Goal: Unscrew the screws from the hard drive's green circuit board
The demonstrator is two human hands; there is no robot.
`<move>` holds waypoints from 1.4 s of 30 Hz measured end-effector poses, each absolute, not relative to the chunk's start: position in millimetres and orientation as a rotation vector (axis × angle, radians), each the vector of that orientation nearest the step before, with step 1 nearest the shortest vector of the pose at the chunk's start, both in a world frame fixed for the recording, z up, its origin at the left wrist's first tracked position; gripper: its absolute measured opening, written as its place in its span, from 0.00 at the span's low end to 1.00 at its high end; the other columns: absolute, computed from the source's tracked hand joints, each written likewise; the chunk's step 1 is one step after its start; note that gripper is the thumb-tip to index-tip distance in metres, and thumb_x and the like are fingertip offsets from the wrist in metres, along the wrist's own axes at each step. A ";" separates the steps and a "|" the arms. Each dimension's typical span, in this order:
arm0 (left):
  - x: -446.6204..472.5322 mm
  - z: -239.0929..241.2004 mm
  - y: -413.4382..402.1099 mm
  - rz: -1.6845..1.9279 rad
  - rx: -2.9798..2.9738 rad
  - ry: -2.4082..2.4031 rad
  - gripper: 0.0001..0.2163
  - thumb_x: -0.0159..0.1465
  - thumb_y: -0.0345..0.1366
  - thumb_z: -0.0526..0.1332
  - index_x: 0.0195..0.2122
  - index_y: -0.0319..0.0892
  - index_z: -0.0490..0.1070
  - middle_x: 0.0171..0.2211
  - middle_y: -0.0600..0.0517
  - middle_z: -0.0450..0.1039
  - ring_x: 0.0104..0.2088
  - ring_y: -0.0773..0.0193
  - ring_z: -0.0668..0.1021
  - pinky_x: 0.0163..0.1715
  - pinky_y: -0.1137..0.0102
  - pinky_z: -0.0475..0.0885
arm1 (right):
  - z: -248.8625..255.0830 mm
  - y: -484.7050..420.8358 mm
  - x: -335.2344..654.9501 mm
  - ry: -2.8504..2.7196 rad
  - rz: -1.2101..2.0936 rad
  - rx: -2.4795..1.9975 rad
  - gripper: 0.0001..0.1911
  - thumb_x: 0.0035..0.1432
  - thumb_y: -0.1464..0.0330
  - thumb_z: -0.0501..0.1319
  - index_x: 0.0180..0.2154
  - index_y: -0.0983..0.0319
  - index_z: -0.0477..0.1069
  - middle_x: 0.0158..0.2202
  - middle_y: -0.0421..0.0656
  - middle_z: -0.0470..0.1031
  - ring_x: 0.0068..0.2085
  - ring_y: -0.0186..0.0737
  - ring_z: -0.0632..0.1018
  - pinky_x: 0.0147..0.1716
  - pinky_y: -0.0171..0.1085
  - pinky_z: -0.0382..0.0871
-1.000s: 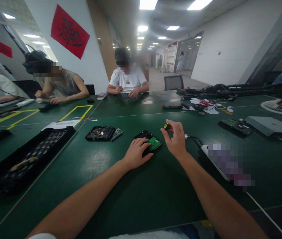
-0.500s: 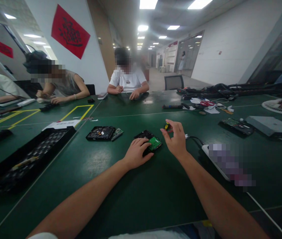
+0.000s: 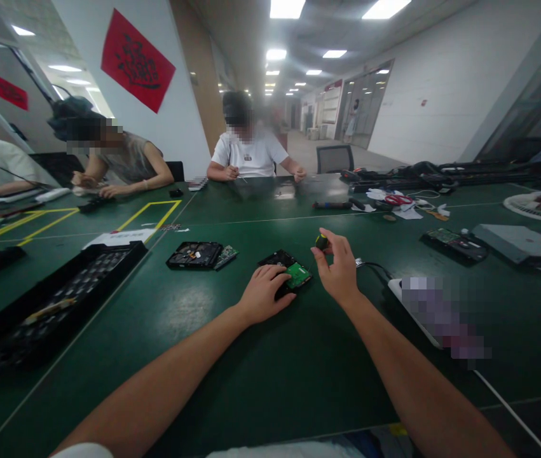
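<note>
A black hard drive (image 3: 280,261) with a green circuit board (image 3: 297,275) on top lies on the green table (image 3: 270,356) before me. My left hand (image 3: 263,294) rests on its near edge, fingers curled down over it, holding it in place. My right hand (image 3: 339,267) is pinched round the yellow-and-black handle of a small screwdriver (image 3: 320,242), held upright with its thin shaft slanting down toward the right corner of the board.
A second opened drive (image 3: 192,254) with a loose board (image 3: 225,256) lies to the left. A long black tray (image 3: 46,305) sits at the left, a white device (image 3: 417,305) with a cable at the right. Other people work across the table.
My hands stay in place; the fingers on the screwdriver handle have shifted slightly. The person opposite has moved a hand outward to the right.
</note>
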State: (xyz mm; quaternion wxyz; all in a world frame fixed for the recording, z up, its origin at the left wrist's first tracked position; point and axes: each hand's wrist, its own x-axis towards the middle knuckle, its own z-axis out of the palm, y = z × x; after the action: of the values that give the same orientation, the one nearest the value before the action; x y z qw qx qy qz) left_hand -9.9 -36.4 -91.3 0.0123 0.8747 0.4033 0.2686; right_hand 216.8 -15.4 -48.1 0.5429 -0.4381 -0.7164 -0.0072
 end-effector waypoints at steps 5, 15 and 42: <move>-9.8 -92.1 -36.1 0.833 2.725 1.258 0.21 0.63 0.49 0.62 0.55 0.46 0.71 0.56 0.44 0.70 0.56 0.49 0.71 0.58 0.50 0.64 | -53.3 -12.5 217.0 -1.686 0.013 -1.061 0.26 0.68 0.63 0.55 0.65 0.56 0.57 0.53 0.50 0.72 0.46 0.46 0.77 0.48 0.50 0.75; -10.6 -93.6 -35.9 0.824 2.732 1.262 0.22 0.63 0.50 0.62 0.55 0.46 0.71 0.56 0.45 0.70 0.56 0.49 0.71 0.59 0.50 0.64 | -50.3 -11.9 219.3 -1.725 -0.002 -1.064 0.26 0.66 0.62 0.57 0.64 0.56 0.60 0.50 0.50 0.72 0.44 0.47 0.77 0.46 0.50 0.76; -10.2 -93.5 -36.1 0.831 2.719 1.255 0.22 0.63 0.49 0.62 0.55 0.46 0.71 0.56 0.44 0.70 0.57 0.48 0.71 0.59 0.49 0.64 | -51.0 -12.4 217.5 -1.708 0.016 -1.038 0.27 0.66 0.61 0.57 0.64 0.56 0.59 0.51 0.51 0.70 0.43 0.47 0.76 0.43 0.50 0.77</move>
State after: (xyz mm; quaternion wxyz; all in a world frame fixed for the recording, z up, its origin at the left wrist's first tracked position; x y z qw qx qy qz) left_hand -10.2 -36.1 -93.5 0.0167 0.8748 0.4036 0.2674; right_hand 217.5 -12.4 -51.0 0.5408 -0.4369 -0.7187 0.0068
